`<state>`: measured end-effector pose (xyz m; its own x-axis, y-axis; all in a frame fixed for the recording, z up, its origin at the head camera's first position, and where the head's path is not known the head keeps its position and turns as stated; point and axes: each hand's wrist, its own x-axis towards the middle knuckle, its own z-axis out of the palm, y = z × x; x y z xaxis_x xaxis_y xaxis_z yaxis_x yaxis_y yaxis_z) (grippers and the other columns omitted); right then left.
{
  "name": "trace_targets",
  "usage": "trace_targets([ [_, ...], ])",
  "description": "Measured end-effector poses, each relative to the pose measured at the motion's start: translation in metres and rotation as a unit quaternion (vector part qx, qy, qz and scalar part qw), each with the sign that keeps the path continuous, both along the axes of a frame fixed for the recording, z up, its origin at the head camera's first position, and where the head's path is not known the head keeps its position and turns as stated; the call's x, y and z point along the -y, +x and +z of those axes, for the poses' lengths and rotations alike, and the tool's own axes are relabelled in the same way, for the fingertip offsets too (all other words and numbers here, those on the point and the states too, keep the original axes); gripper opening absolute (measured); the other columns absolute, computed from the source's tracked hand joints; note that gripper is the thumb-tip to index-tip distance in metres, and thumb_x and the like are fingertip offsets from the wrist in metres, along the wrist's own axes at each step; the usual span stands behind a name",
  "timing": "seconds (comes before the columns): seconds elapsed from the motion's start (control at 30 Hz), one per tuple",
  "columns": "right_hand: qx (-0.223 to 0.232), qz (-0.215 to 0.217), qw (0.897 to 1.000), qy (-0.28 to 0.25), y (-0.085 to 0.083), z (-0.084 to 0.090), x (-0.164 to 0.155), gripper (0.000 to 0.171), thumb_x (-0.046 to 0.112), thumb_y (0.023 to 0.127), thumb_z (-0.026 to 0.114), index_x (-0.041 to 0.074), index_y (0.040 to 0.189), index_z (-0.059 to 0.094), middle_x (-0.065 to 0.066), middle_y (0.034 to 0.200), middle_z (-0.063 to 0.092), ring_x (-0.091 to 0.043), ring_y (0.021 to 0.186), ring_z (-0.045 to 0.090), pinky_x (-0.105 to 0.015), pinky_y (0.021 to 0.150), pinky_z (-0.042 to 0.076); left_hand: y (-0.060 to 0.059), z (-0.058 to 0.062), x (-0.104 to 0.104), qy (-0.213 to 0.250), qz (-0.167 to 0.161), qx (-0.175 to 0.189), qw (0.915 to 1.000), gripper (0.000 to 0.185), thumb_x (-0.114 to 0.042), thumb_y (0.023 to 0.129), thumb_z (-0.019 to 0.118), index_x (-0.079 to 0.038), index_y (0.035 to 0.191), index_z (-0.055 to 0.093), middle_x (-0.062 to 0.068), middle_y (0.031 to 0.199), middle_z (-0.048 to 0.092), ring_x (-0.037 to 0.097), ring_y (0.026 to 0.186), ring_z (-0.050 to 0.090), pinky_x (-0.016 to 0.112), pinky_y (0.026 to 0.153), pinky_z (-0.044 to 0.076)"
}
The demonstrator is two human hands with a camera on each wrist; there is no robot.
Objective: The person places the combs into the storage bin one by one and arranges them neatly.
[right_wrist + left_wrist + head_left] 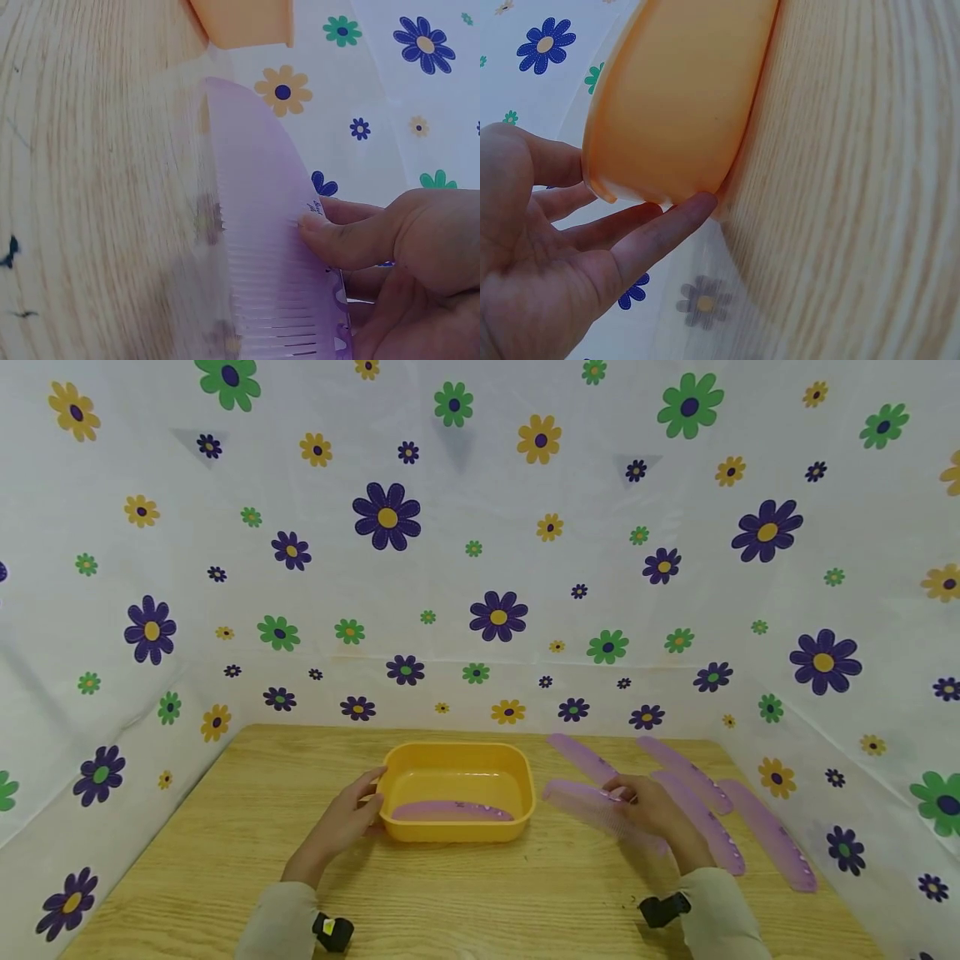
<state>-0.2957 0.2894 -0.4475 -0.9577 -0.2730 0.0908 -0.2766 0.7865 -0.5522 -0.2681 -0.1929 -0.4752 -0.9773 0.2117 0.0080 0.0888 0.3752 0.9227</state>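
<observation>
On the wooden table (225,860), a yellow tub (457,768) sat near the middle with one purple comb (450,812) lying flat on its floor. The left hand (347,817) rested against the tub's left end with relaxed, nearly straight fingers touching the wall, gripping nothing. The right hand (651,807) pinched a second comb, the held comb (585,802), thumb on its flat face and fingers beneath, just to the right of the tub. That pinch sat near one end, so the long comb could well have pivoted or slipped from the fingers; its far end might also have caught the tub's rim and nudged the tub, which the left hand only steadied lightly. Counted: one tub, and six combs in all, one in the tub, one in the right hand, and four loose combs (772,835) lying on the table at the right, close beside one another.
</observation>
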Motion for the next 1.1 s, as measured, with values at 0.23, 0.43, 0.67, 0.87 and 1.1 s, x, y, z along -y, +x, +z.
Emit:
trace_targets([
  [0.23,-0.014,0.009,1.000,-0.008,0.001,0.002,-0.001,0.018,-0.003,0.095,0.065,-0.002,0.112,0.070,-0.021,0.097,0.071,-0.027,0.086,0.066,-0.038,0.070,0.056,-0.001,0.000,-0.001,-0.005,0.010,-0.001,0.9999,0.054,-0.010,0.110,0.045,-0.005,0.161,0.029,0.034,0.157,0.039,0.050,0.132,0.056,0.046,0.091,0.063],
  [0.43,-0.023,0.018,0.999,-0.014,0.003,0.006,-0.002,0.019,-0.002,0.096,0.064,-0.004,0.114,0.068,-0.025,0.101,0.070,-0.031,0.088,0.068,-0.037,0.068,0.056,-0.001,-0.002,0.001,-0.001,0.004,-0.007,1.0000,0.053,-0.010,0.110,0.045,-0.004,0.161,0.029,0.036,0.156,0.039,0.051,0.131,0.057,0.048,0.091,0.063],
  [0.67,-0.028,0.013,0.999,-0.011,0.005,0.010,-0.002,0.020,-0.002,0.096,0.064,-0.004,0.116,0.068,-0.024,0.100,0.070,-0.030,0.087,0.068,-0.037,0.069,0.056,-0.002,-0.002,0.002,0.002,-0.002,-0.011,0.9999,0.053,-0.011,0.110,0.045,-0.003,0.161,0.029,0.037,0.155,0.039,0.051,0.130,0.058,0.048,0.091,0.063],
  [0.87,-0.010,-0.013,1.000,-0.009,0.008,0.013,0.000,0.022,-0.002,0.097,0.063,-0.003,0.119,0.068,-0.027,0.108,0.069,-0.035,0.094,0.068,-0.041,0.073,0.060,-0.002,-0.003,0.000,-0.011,0.007,-0.009,0.9999,0.054,-0.013,0.110,0.046,-0.005,0.161,0.030,0.035,0.157,0.038,0.051,0.132,0.056,0.046,0.092,0.063],
  [1.1,0.006,-0.028,1.000,-0.004,0.008,0.016,-0.001,0.023,-0.001,0.098,0.063,-0.001,0.121,0.068,-0.028,0.112,0.069,-0.033,0.095,0.066,-0.038,0.072,0.059,-0.002,-0.004,-0.001,-0.017,0.023,-0.007,0.9996,0.053,-0.014,0.110,0.046,-0.007,0.161,0.032,0.032,0.155,0.042,0.047,0.130,0.058,0.044,0.092,0.064],
])
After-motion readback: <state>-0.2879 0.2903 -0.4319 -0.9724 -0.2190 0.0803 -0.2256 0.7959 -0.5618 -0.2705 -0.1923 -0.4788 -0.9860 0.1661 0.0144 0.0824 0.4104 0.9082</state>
